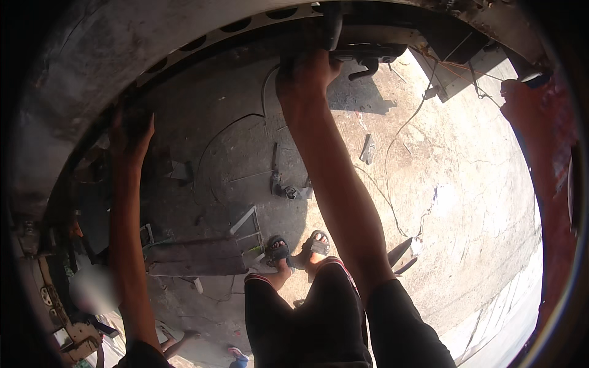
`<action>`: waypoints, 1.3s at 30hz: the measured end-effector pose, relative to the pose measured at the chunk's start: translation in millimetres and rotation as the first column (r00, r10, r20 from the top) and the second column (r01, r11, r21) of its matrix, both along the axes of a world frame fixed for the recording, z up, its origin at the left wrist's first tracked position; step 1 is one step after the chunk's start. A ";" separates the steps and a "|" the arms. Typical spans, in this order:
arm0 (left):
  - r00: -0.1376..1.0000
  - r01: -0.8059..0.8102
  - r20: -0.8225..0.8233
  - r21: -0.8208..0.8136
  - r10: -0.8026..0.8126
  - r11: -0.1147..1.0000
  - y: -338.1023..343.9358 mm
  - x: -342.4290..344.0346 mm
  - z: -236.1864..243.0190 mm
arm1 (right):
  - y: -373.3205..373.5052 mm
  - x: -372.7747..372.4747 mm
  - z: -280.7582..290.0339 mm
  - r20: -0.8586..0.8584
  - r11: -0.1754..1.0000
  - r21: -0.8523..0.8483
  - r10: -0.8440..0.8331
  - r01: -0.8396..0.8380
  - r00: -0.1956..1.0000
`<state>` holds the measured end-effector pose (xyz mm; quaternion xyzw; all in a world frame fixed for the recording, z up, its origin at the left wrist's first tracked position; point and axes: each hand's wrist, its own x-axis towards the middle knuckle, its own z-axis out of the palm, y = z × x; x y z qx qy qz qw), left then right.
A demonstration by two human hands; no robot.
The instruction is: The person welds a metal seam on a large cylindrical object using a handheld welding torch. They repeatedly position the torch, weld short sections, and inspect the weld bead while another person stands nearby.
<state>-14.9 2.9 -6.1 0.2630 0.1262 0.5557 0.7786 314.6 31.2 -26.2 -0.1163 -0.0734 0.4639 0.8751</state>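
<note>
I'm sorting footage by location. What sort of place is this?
Probably a repair or metalworking yard, though I can't be sure: a dark cable trails over a worn concrete floor, an angled frame lies there among other loose pieces, and a holed metal strip shows near the top.

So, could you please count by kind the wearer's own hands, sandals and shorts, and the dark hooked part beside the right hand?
Hands: 2 (left hand, right hand)
Sandals: 2 (left sandal, right sandal)
Dark shorts: 1
Dark hooked part: 1
Total: 6
</note>
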 end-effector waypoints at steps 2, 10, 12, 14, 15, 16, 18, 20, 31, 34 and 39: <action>0.951 -0.069 -0.287 0.164 0.114 0.984 2.7 -5.9 -4.1 | -4.3 -0.8 8.9 -0.010 0.998 -0.053 0.028 -0.028 1.000; -0.515 0.341 -0.281 0.800 0.810 0.494 -6.0 11.0 2.7 | 0.2 -8.8 5.8 -0.118 0.999 -0.009 0.036 -0.037 0.992; -0.449 0.253 -0.420 0.787 0.789 0.562 -8.9 16.9 8.6 | 2.9 -11.0 0.9 -0.105 1.000 0.000 0.015 -0.015 0.994; -0.520 0.237 -0.486 0.707 0.702 0.666 -11.2 18.4 12.1 | 4.7 -11.6 -1.2 -0.093 0.999 -0.037 0.022 -0.026 0.995; -0.527 0.231 -0.511 0.682 0.678 0.694 -11.3 18.0 13.0 | 4.7 -11.4 -1.4 -0.099 1.000 0.004 0.014 -0.014 0.995; -0.462 0.213 -0.570 0.673 0.680 0.708 -11.3 17.3 13.8 | 3.1 -12.4 -0.8 -0.139 0.999 -0.030 0.023 -0.028 0.990; -0.635 0.249 -0.487 0.606 0.600 0.755 -11.0 15.8 14.7 | -0.7 -14.6 2.0 -0.182 0.998 -0.055 0.023 -0.034 0.983; -0.709 0.208 -0.488 0.546 0.509 0.812 -9.2 16.8 15.7 | -3.6 -14.2 5.3 -0.170 1.000 -0.029 0.001 -0.006 0.985; -0.483 0.069 -0.635 0.659 0.603 0.749 -28.4 35.8 9.9 | -2.2 -18.7 -3.6 0.030 0.993 0.015 -0.120 0.120 0.992; 0.812 -0.496 -0.392 -0.072 0.433 0.865 -22.5 44.0 0.4 | 1.3 -21.7 -15.5 0.343 0.979 -0.128 -0.104 0.157 0.933; 0.978 -0.006 0.195 -0.333 0.075 0.943 -5.4 64.5 -2.7 | 9.0 -29.1 -19.4 0.185 0.974 0.077 -0.222 0.212 0.957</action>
